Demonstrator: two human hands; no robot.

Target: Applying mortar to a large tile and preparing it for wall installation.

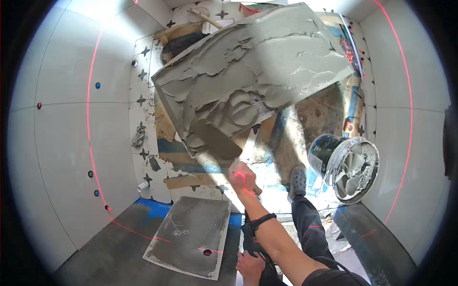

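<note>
My right hand [243, 177] is closed around the handle of a trowel. Its mortar-smeared blade [217, 139] presses against the near left corner of a big slab [315, 19]. A thick, uneven coat of wet grey mortar [210, 90] covers most of that slab, with ridges and a swirl near the blade. Close to my body, my left hand [250, 267] has its fingers curled in beside my dark trousers; whatever they may hold is hidden. To the right of my foot, a bucket [329, 155] of mortar is tipped toward me.
A grey tile with a round hole [191, 233] lies at the near left. White tiled walls [109, 128] with red laser lines rise on both sides. Tile spacers [141, 100], a white cylinder [143, 186] and cardboard pieces [183, 181] dot the floor. My shoe [298, 181] stands beside the bucket.
</note>
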